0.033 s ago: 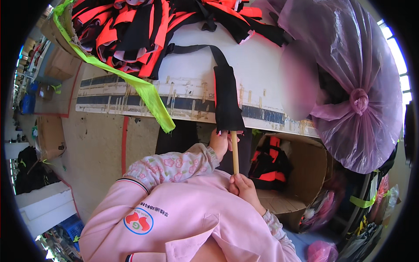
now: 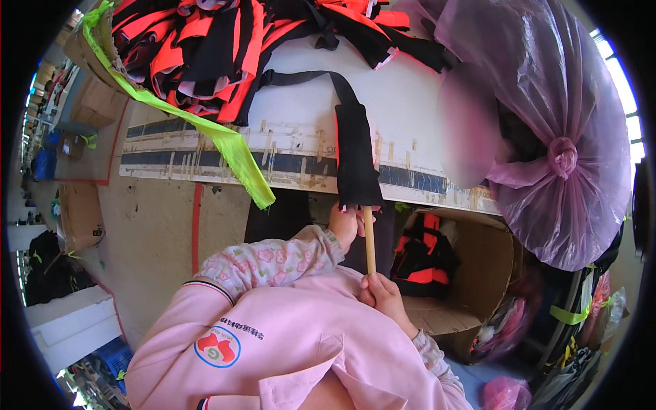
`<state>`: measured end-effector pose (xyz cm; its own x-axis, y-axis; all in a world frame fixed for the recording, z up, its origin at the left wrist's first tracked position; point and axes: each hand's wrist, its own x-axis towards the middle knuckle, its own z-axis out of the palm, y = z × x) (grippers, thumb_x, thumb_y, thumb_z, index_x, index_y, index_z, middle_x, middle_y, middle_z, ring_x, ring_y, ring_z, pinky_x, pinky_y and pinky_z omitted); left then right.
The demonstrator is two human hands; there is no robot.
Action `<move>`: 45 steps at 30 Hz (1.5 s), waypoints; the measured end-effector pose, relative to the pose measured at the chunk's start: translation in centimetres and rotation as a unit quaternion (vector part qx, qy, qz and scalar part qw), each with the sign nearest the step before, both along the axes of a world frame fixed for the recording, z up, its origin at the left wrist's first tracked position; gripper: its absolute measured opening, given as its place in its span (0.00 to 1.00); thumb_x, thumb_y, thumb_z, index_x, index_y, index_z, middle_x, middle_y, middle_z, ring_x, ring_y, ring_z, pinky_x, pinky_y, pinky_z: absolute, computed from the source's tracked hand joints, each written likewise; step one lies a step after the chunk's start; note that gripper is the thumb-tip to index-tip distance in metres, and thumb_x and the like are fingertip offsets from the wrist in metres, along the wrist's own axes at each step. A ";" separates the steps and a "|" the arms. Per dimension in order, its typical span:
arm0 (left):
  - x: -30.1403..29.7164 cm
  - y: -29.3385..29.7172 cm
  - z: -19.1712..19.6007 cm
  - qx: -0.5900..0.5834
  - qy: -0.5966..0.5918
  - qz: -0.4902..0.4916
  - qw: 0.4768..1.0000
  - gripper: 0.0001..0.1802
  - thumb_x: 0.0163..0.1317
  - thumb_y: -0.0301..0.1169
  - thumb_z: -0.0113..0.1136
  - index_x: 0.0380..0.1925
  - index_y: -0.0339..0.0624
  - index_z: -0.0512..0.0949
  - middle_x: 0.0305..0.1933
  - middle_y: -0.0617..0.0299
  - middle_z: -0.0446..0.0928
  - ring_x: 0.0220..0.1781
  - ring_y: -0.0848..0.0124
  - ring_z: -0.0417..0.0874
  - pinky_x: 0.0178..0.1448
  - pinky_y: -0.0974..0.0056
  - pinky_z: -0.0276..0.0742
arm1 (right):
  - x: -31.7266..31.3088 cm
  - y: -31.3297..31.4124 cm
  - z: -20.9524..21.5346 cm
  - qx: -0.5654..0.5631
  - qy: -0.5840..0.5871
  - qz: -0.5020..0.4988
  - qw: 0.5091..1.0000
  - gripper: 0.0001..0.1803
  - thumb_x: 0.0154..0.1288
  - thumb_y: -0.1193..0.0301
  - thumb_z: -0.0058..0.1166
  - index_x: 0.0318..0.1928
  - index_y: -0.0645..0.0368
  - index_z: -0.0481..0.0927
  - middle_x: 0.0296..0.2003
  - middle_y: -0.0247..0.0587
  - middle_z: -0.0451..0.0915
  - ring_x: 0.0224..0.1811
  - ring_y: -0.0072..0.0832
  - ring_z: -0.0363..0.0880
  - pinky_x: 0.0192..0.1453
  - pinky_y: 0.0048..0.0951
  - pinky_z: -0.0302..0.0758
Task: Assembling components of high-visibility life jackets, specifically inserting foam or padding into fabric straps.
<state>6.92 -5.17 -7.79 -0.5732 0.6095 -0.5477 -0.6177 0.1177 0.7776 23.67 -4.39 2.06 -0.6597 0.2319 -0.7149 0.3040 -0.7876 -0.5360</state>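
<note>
A black fabric sleeve [image 2: 355, 154] with an orange edge hangs over the table's front edge, and a dark webbing strap [image 2: 307, 76] runs from its upper end toward the pile. A pale wooden stick [image 2: 370, 239] enters its lower, open end; the inserted part is hidden. My left hand [image 2: 344, 224] is closed at that lower end, gripping the fabric beside the stick, its fingertips partly hidden. Below it, my right hand [image 2: 384, 295] is closed round the stick's near end, thumb along the wood.
Black and orange fabric pieces [image 2: 236, 55] are heaped at the table's far left, with a neon yellow strip [image 2: 236, 147] hanging over the edge. A knotted purple plastic bag [image 2: 588, 198] bulges at the right. Beneath the white table [image 2: 410, 116], a cardboard box [image 2: 485, 273] holds similar pieces.
</note>
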 end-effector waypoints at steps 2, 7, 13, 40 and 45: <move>-0.1 0.2 0.0 -0.006 -0.012 0.011 1.000 0.22 0.70 0.38 0.34 0.34 0.36 0.76 0.27 0.54 0.79 0.16 0.75 0.74 0.16 0.72 0.66 | 0.8 0.5 0.3 -0.001 0.009 0.042 0.999 0.15 0.72 0.63 0.35 0.31 0.57 0.70 0.14 0.25 0.58 0.16 0.14 0.52 0.20 0.16 0.52; 0.2 0.3 0.5 0.046 0.000 0.068 0.997 0.16 0.67 0.39 0.43 0.33 0.39 0.76 0.28 0.58 0.79 0.18 0.74 0.74 0.16 0.72 0.66 | 3.6 1.0 1.2 -0.036 -0.002 0.030 0.999 0.15 0.72 0.63 0.35 0.31 0.57 0.70 0.15 0.25 0.59 0.17 0.14 0.53 0.21 0.16 0.52; 0.2 0.2 0.1 0.066 -0.005 0.067 0.996 0.15 0.68 0.36 0.43 0.35 0.37 0.75 0.34 0.53 0.80 0.18 0.71 0.77 0.14 0.72 0.67 | 3.2 0.7 1.2 -0.049 -0.007 0.012 0.999 0.15 0.72 0.63 0.35 0.31 0.58 0.70 0.15 0.25 0.59 0.16 0.14 0.53 0.20 0.16 0.53; -0.1 0.7 1.7 0.123 -0.013 -0.003 0.992 0.18 0.69 0.39 0.39 0.47 0.36 0.69 0.43 0.47 0.78 0.35 0.63 0.82 0.35 0.60 0.81 | 1.1 2.4 0.1 -0.100 0.072 -0.020 0.992 0.14 0.71 0.64 0.37 0.34 0.59 0.71 0.14 0.30 0.65 0.10 0.17 0.57 0.14 0.21 0.55; -6.7 0.7 4.5 0.120 0.121 0.025 0.985 0.18 0.68 0.38 0.40 0.35 0.34 0.73 0.29 0.53 0.79 0.25 0.67 0.79 0.30 0.65 0.76 | 6.4 5.9 -2.0 0.483 0.000 0.126 0.866 0.09 0.63 0.71 0.49 0.34 0.64 0.77 0.20 0.33 0.74 0.21 0.17 0.70 0.27 0.20 0.69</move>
<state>0.18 -4.44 -3.29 -0.7017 0.6728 -0.2343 -0.4105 -0.1129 0.9049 30.10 1.51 0.08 -0.7764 0.5710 -0.2668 0.4007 0.1205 -0.9082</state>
